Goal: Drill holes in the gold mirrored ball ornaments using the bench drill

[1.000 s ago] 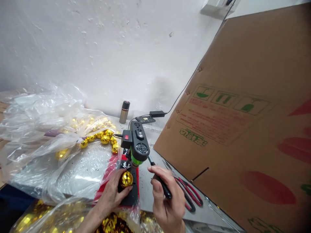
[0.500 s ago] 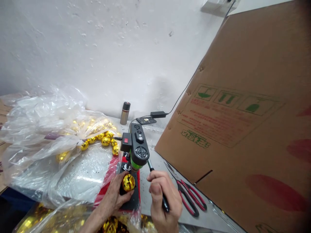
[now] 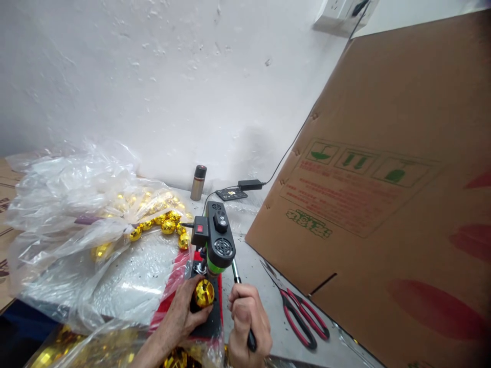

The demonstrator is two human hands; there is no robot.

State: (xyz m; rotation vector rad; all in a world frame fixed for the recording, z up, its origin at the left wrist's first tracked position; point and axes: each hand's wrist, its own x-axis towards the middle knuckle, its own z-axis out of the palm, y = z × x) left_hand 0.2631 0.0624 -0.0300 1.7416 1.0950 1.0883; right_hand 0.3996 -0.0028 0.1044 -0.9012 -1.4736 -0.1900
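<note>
Person at desk (image 3: 253,266), 2 bare hands low in view.

L hand (image 3: 184,312): fingers curled round a gold ball (image 3: 204,292), pinching it on the black base (image 3: 209,319) of a small drill press (image 3: 217,240). Ball sits directly under the press's green-ringed head, touching the base. Ball surface faceted, mirror-like.

R hand (image 3: 245,319): closed in a fist round the black grip of the press lever (image 3: 240,291). Lever runs from the R side of the press head down & toward the person; grip end pokes out below the fist.

Press: black body, red switch on a box on its L side, vent grille facing the camera. Cable runs from its back toward the wall.

Around it:
- Red sheet (image 3: 172,286) under the base, partly covered by plastic.
- Clear plastic bag (image 3: 76,204) spread over the L half of the desk; a row of gold balls (image 3: 161,225) lies at its edge, just behind the press. More gold pieces in plastic at the near edge, bottom L.
- Scissors (image 3: 303,317), red & black handles, flat on the desk R of the R hand, apart from it.
- Big cardboard box (image 3: 383,179) leaning along the R side, green & red print; near the scissors.
- Small metal flask (image 3: 198,182) upright by the wall.
- Black adapter (image 3: 251,184) & a flat black device (image 3: 230,193) next to the flask, cord going up the wall to a socket (image 3: 337,13).
</note>
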